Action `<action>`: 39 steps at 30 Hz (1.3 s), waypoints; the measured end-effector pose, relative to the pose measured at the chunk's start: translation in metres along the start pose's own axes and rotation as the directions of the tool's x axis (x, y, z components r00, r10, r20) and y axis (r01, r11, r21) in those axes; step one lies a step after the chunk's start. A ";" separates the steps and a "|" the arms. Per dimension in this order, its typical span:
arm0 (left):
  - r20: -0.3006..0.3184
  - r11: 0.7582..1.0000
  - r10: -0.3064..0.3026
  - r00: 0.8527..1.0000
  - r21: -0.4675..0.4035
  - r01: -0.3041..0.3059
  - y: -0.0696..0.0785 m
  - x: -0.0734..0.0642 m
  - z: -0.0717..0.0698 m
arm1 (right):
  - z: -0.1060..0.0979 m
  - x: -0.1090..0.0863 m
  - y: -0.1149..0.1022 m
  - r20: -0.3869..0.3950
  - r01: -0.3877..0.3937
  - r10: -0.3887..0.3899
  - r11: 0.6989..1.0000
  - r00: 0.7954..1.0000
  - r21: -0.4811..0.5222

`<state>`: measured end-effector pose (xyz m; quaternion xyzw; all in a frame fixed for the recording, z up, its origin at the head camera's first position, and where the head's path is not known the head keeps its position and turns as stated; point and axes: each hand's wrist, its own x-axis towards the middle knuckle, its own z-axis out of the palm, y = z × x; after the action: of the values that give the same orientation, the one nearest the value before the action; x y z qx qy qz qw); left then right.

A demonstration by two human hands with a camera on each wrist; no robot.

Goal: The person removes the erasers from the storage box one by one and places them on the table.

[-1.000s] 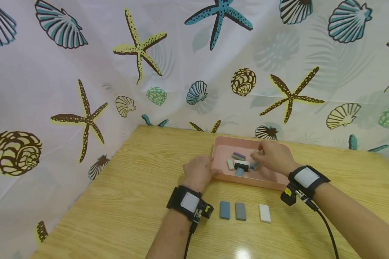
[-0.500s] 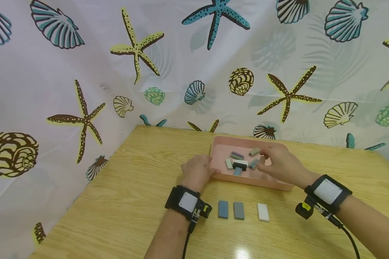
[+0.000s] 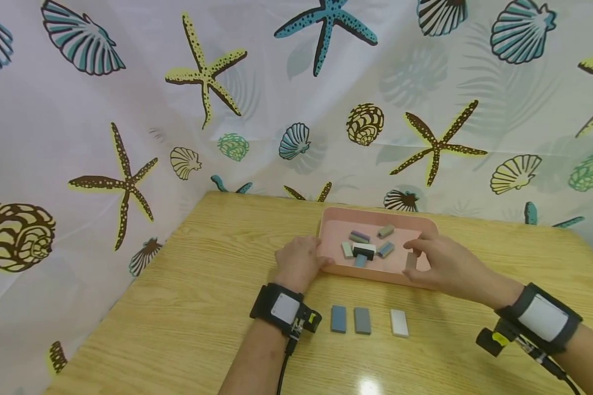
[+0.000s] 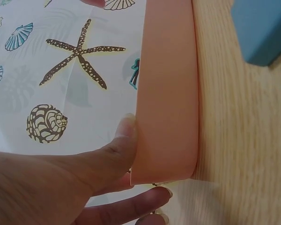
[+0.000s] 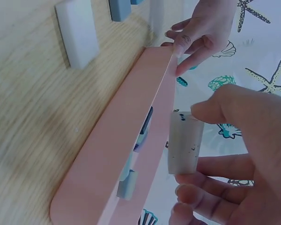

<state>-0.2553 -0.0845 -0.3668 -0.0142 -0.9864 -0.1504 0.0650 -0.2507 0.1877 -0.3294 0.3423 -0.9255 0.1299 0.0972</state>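
My right hand (image 3: 447, 269) pinches a small whitish eraser (image 5: 183, 145) between thumb and fingers, over the right part of a shallow pink box (image 3: 375, 276). Dark specks mark the eraser's face in the right wrist view. At the box's front left corner, my left hand (image 3: 298, 260) grips the wall, its thumb (image 4: 125, 133) at the rim. Inside the box lie a white eraser with a black band (image 3: 363, 252), a pale green block (image 3: 347, 250), a purple and green block (image 3: 359, 237), an olive block (image 3: 386, 231) and a blue-grey block (image 3: 385, 250).
On the wooden table in front of the box lie a blue block (image 3: 338, 319), a grey block (image 3: 362, 321) and a white block (image 3: 399, 323), spaced in a row. A curtain (image 3: 257, 99) printed with shells and starfish hangs behind and to the left.
My right hand has drawn back to the right from the middle of the box, with the whitish eraser now showing in its fingers. The left hand keeps its place on the corner.
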 end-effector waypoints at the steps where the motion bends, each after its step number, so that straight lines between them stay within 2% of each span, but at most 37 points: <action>1: 0.001 1.000 -0.001 1.000 0.000 0.001 0.000 0.000 0.000 | 0.000 -0.002 -0.001 0.008 0.004 -0.004 1.000 1.000 0.000; 9: 0.013 1.000 -0.011 1.000 -0.027 0.011 0.002 0.000 -0.001 | 0.002 -0.019 -0.005 0.160 -0.043 0.031 0.996 0.987 0.072; 14: 0.024 1.000 -0.011 1.000 -0.029 0.011 0.003 0.000 0.001 | 0.006 -0.030 -0.005 0.249 -0.022 0.001 0.997 0.969 0.080; 17: 0.023 1.000 -0.010 1.000 -0.024 0.011 0.003 -0.001 0.002 | 0.008 -0.036 -0.005 0.326 -0.041 0.005 0.994 0.946 0.104; 21: 0.033 1.000 -0.015 0.999 -0.015 0.015 0.002 -0.002 0.002 | 0.011 -0.040 -0.007 0.426 -0.087 0.036 0.991 0.904 0.101; 23: 0.042 1.000 -0.019 0.999 -0.014 0.019 0.002 -0.002 0.001 | 0.013 -0.041 -0.009 0.460 -0.095 0.046 0.992 0.887 0.083; 25: 0.050 1.000 -0.023 0.998 -0.015 0.024 0.001 -0.002 0.001 | 0.015 -0.042 -0.010 0.476 -0.087 0.042 0.993 0.878 0.074; 29: 0.062 0.999 -0.027 0.998 -0.019 0.028 0.001 -0.001 0.002 | 0.018 -0.043 -0.011 0.477 -0.072 0.031 0.995 0.878 0.067; 35: 0.069 0.999 -0.020 0.997 -0.029 0.022 0.001 -0.001 0.003 | 0.024 -0.043 -0.012 0.453 -0.029 0.002 0.998 0.891 0.052; 39: 0.064 0.999 -0.015 0.998 -0.043 0.018 0.002 -0.001 0.003 | 0.025 -0.043 -0.012 0.457 -0.033 0.009 0.998 0.890 0.045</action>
<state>-0.2541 -0.0820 -0.3691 -0.0123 -0.9845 -0.1718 0.0322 -0.2134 0.1974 -0.3629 0.3554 -0.9225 0.0708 -0.1329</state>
